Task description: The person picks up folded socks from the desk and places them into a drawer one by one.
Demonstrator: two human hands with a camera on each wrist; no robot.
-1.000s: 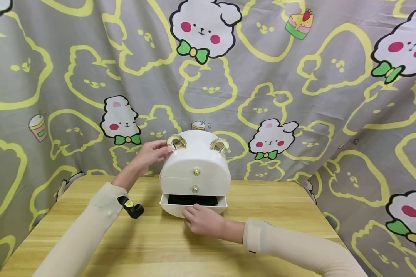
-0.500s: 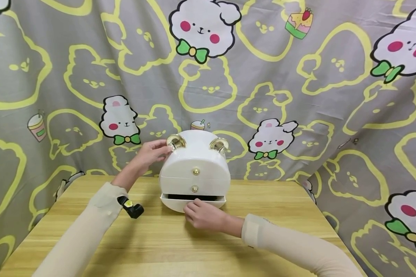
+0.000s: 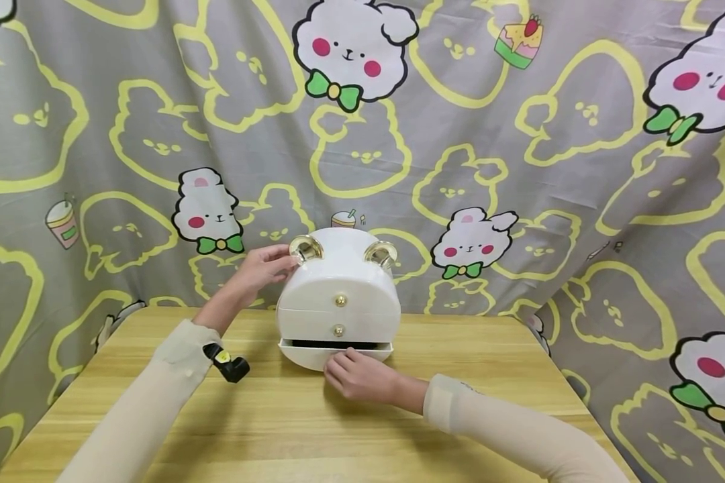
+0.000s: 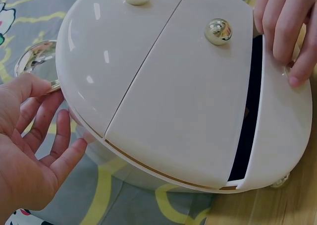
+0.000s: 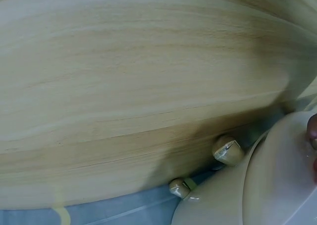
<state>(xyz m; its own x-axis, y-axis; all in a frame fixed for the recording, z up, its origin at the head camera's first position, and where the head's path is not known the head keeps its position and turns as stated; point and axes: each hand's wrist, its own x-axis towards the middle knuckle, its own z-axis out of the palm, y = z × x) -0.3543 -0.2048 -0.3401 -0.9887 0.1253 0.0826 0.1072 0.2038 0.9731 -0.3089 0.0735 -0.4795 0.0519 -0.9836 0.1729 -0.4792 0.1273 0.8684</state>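
Note:
A white storage box [image 3: 338, 288] with gold ears and gold round knobs stands on the table. Its bottom drawer [image 3: 302, 355] sticks out a little, leaving a dark gap [image 4: 248, 111] above the front panel. My left hand [image 3: 264, 268] holds the box at its left gold ear [image 3: 305, 248]; in the left wrist view the thumb lies on the ear's edge, the other fingers bent beside the shell. My right hand [image 3: 359, 378] grips the bottom drawer at its knob [image 4: 288, 70], mostly covered by the fingers. In the right wrist view only fingertips [image 5: 313, 131] show at the edge.
The wooden table [image 3: 459, 376] extends around the box. Behind it hangs a grey curtain [image 3: 374, 168] with cartoon animals, close to the box's back. A black wrist camera [image 3: 229, 365] juts from the left sleeve. Small gold feet [image 5: 228, 150] show under the box.
The bottom drawer has slid inward, my right hand moving with it, and the black thing inside has gone out of sight. Over the last half second little changes. My left hand stays at the ear.

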